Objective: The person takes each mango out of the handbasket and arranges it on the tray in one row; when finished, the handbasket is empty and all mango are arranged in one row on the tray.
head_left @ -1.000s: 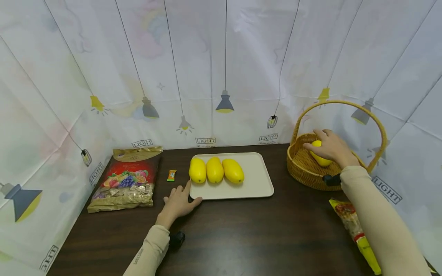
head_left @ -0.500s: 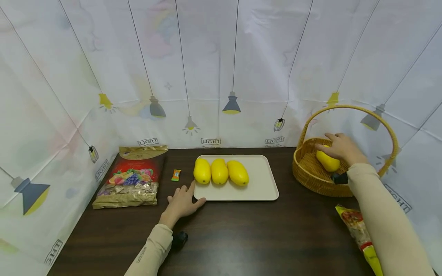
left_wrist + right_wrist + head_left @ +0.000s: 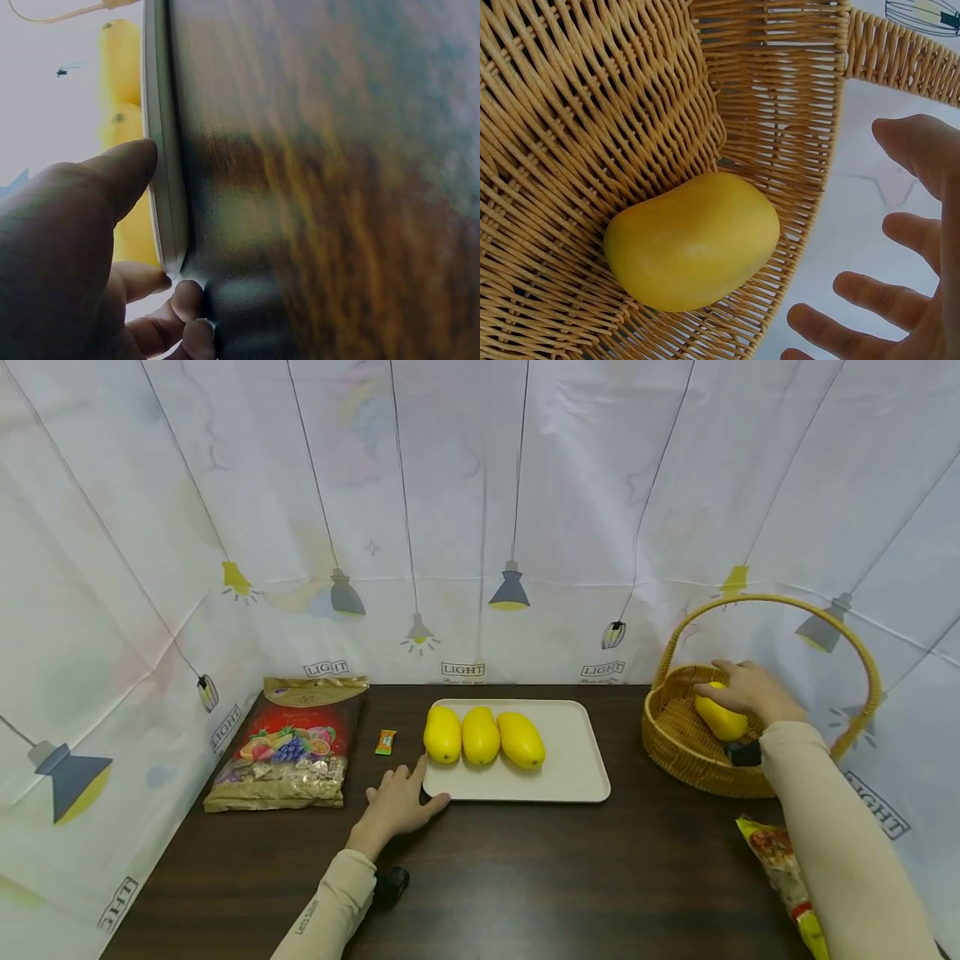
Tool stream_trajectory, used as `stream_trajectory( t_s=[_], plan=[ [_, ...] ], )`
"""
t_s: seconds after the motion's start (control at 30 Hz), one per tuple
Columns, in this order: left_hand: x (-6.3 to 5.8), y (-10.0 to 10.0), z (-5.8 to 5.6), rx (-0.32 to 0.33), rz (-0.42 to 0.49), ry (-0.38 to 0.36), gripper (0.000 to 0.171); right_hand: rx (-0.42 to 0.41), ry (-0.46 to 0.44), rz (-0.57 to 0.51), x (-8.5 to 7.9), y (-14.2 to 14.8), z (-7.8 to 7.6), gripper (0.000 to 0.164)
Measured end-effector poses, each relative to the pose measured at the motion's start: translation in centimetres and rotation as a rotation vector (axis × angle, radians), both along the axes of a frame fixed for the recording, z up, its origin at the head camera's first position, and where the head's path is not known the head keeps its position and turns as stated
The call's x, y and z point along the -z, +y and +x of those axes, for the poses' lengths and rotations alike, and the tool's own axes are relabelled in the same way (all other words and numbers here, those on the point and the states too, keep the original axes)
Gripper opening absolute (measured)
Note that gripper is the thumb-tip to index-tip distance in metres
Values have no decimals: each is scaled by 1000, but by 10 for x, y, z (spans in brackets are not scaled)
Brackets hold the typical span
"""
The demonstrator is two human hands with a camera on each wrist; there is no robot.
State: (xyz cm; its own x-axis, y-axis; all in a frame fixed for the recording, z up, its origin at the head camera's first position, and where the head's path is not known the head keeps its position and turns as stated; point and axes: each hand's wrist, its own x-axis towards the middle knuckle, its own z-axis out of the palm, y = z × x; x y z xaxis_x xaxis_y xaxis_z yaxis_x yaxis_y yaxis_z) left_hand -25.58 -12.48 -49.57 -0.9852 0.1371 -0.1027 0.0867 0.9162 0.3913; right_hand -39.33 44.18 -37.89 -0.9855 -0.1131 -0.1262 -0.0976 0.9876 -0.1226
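Observation:
Three yellow mangoes [image 3: 481, 736] lie side by side on the left part of a cream tray [image 3: 570, 760]. My left hand [image 3: 399, 802] rests at the tray's front left corner, its thumb against the front rim and a finger along the left side. Another mango [image 3: 694, 244] lies in a wicker basket [image 3: 678, 752] at the right, against the inner wall. Over the basket hovers my right hand [image 3: 753, 692], fingers spread and holding nothing. In the right wrist view a gap shows between its fingertips and the mango.
A candy bag [image 3: 288, 747] lies at the left, with a small wrapped candy [image 3: 386, 742] between it and the tray. A yellow snack packet [image 3: 780, 868] lies partly under my right forearm. The basket's tall handle [image 3: 772, 599] arches up; a printed curtain [image 3: 450, 527] hangs behind.
My right hand has come away from the mango, which now shows more fully in the basket. The head view has shifted slightly. My left hand keeps its place at the tray.

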Motion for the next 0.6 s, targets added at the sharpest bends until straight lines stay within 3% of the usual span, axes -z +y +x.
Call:
stream_trajectory(
  t_s=[0.6],
  plan=[
    [6, -4, -4, -5, -13, 13, 87, -30, -53, -7, 21, 18, -13, 92]
  ],
)
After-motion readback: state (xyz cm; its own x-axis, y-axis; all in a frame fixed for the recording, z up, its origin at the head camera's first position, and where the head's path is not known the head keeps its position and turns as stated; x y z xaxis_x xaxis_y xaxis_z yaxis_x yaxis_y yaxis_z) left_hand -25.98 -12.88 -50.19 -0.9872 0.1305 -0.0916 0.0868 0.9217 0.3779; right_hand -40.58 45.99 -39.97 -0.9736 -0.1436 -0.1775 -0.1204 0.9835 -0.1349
